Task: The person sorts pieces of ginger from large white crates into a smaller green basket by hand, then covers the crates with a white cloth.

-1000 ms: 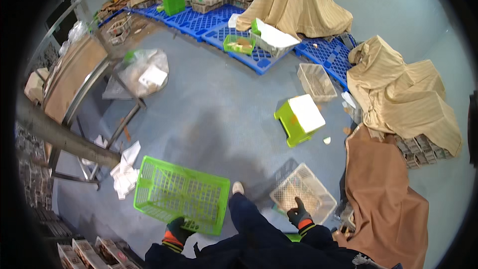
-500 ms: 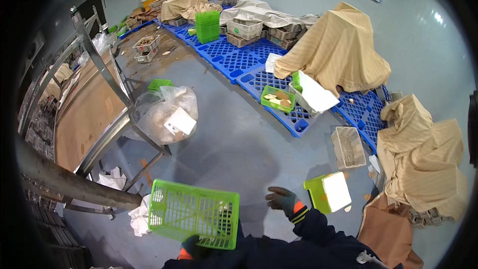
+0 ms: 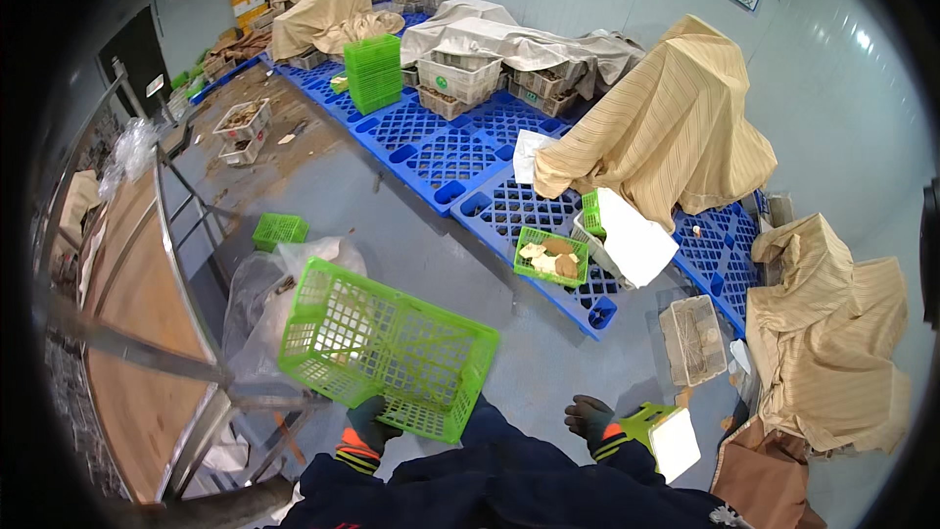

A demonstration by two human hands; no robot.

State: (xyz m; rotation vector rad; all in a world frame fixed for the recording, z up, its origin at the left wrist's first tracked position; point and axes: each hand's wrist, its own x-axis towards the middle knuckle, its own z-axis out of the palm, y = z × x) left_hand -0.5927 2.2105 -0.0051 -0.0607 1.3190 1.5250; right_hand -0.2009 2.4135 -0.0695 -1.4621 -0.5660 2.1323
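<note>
A green slotted plastic basket (image 3: pixel 441 353) hangs tilted in front of me, and I see no contents in it. My left hand (image 3: pixel 372 423), in a dark glove with an orange cuff, is closed on its near edge. My right hand (image 3: pixel 590 419), gloved alike, hangs free with its fingers apart and nothing in them. Just beyond that hand, on the floor, stands a green container (image 3: pixel 642 420) partly covered by a white sheet (image 3: pixel 676 444).
To the left is a metal-framed rack (image 3: pixel 201 372) with a brown board, beside a clear plastic bag (image 3: pixel 257 318). Blue pallets (image 3: pixel 431 152) carry stacked green baskets (image 3: pixel 373 75), crates and a cloth-covered pile (image 3: pixel 676 118). A pale crate (image 3: pixel 693 341) lies at the right.
My left hand has raised the green basket forward and tilted it. My right hand has dropped lower and nearer my body. The view has shifted, with the rack now further left.
</note>
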